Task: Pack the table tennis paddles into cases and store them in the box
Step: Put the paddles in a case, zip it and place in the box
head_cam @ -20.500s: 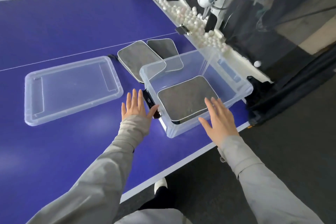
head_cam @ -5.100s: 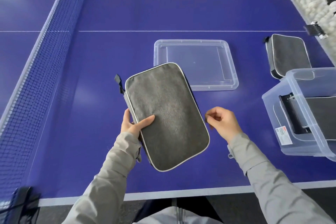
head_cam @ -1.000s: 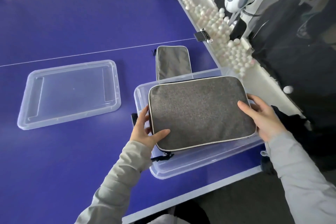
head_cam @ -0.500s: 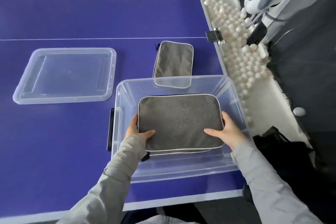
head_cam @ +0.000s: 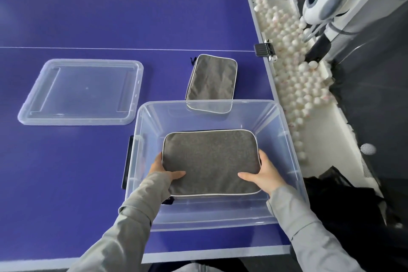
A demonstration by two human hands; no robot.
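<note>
A grey paddle case with white piping (head_cam: pixel 210 161) lies flat deep inside the clear plastic box (head_cam: pixel 291 139) at the table's near right corner. My left hand (head_cam: pixel 162 169) grips its left edge, thumb on top. My right hand (head_cam: pixel 265 173) grips its right edge the same way. A dark edge of another case shows just beneath it. A second grey case (head_cam: pixel 213 79) lies on the blue table just behind the box, its near end seen through the box wall.
The box's clear lid (head_cam: pixel 81 93) lies flat on the table to the left. A white trough full of several white balls (head_cam: pixel 291 77) runs along the table's right edge, with a white ball machine (head_cam: pixel 324 0) above it. A black bag (head_cam: pixel 344 201) sits on the floor at right.
Both hands have lowered the grey case from above the box rim down into the box. The view has tilted to look straight down into the box.
</note>
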